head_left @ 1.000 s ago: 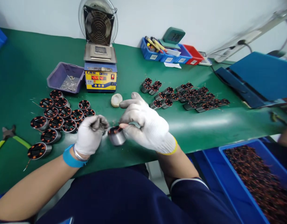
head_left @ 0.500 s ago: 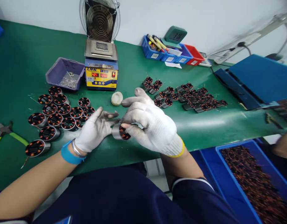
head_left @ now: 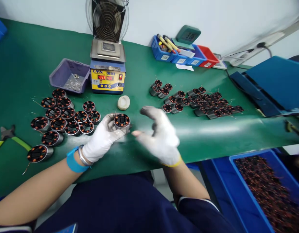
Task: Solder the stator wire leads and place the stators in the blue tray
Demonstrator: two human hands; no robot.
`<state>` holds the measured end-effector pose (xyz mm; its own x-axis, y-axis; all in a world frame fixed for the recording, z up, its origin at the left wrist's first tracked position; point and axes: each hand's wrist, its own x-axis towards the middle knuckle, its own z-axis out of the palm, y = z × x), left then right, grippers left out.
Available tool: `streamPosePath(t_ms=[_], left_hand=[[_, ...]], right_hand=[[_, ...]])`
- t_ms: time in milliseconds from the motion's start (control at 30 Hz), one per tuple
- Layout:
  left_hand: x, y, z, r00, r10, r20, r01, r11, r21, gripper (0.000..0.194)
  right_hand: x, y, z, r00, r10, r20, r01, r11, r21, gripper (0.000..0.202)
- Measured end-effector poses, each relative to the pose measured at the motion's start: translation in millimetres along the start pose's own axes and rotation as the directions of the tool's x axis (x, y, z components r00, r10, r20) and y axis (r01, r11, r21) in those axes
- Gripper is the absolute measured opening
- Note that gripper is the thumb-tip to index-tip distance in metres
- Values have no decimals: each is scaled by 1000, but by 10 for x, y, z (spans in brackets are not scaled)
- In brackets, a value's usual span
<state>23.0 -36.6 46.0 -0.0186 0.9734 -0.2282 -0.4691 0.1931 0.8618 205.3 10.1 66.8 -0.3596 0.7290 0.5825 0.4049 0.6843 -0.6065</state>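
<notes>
My gloved left hand (head_left: 100,138) is closed around a motor stator (head_left: 122,121), a short metal cylinder with copper windings at its top. The stator stands roughly upright in my fingers, with its wound end facing up. To its right is my gloved right hand (head_left: 161,136), smeared a little by motion, its thumb and fingers apart and holding nothing. A round whitish cake (head_left: 123,102) lies on the green table just beyond the stator. Left of my left hand, several more stators (head_left: 67,113) stand in a cluster.
A yellow and blue solder pot (head_left: 107,77) stands at the back beside a purple bin (head_left: 69,76). Green-handled cutters (head_left: 12,137) lie far left. More stators (head_left: 207,101) are grouped at right. Below the table edge sits a blue crate (head_left: 233,158) full of dark copper-coloured pieces.
The stator has turned from lying on its side to upright and now rests in my left hand alone. My right hand has let go of it and moved right.
</notes>
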Motion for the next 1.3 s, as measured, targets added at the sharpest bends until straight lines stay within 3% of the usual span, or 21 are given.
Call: streamPosePath(t_ms=[67, 200, 300, 433, 500, 567, 633, 733, 800, 867, 967, 1033, 1100, 1200, 1300], left_hand=[[-5, -31, -6, 998, 53, 26, -55, 994, 92, 59], [-2, -37, 24, 992, 126, 28, -129, 961, 245, 48], [26, -1, 46, 980, 182, -79, -147, 933, 330, 31], [71, 2, -47, 921, 287, -264, -173, 908, 382, 17], [82, -20, -124, 902, 315, -295, -201, 912, 357, 11], [81, -40, -176, 885, 389, -254, -274, 879, 390, 9], [70, -40, -184, 839, 529, -127, -398, 757, 519, 11], [38, 9, -153, 756, 631, 171, -521, 424, 741, 20], [11, 64, -141, 747, 596, 293, -517, 245, 820, 6], [-15, 120, -140, 766, 575, 286, -473, 204, 857, 11], [-33, 168, -108, 860, 489, 148, -347, 346, 872, 10], [-31, 160, -57, 937, 342, 75, -247, 492, 835, 16], [-32, 125, -8, 976, 210, 52, -177, 639, 749, 20], [-52, 63, 8, 963, 269, -29, -217, 829, 515, 18], [-62, 24, -25, 920, 357, -163, -286, 894, 344, 19]], right_hand=[[-79, 45, 197, 986, -3, 165, 14, 998, -65, 58], [-166, 84, 388, 973, -116, 199, 131, 989, -66, 51], [-179, 88, 344, 944, -162, 289, 200, 974, -109, 53], [-177, 99, 246, 920, -170, 352, 224, 967, -119, 58], [-167, 111, 208, 934, -175, 311, 223, 967, -125, 59], [-154, 124, 182, 940, -203, 274, 247, 960, -136, 59], [-147, 135, 173, 933, -231, 275, 276, 951, -137, 59], [-146, 146, 173, 923, -253, 289, 300, 945, -131, 58], [-144, 156, 160, 928, -257, 270, 301, 944, -134, 59], [-138, 171, 132, 935, -252, 250, 292, 946, -140, 62], [-129, 193, 96, 941, -238, 241, 275, 952, -136, 66], [-128, 199, 93, 939, -247, 239, 282, 951, -125, 65], [-131, 195, 101, 938, -260, 229, 292, 949, -120, 63], [-136, 180, 103, 948, -247, 198, 277, 950, -141, 62], [-139, 170, 86, 960, -196, 198, 233, 956, -181, 62]])
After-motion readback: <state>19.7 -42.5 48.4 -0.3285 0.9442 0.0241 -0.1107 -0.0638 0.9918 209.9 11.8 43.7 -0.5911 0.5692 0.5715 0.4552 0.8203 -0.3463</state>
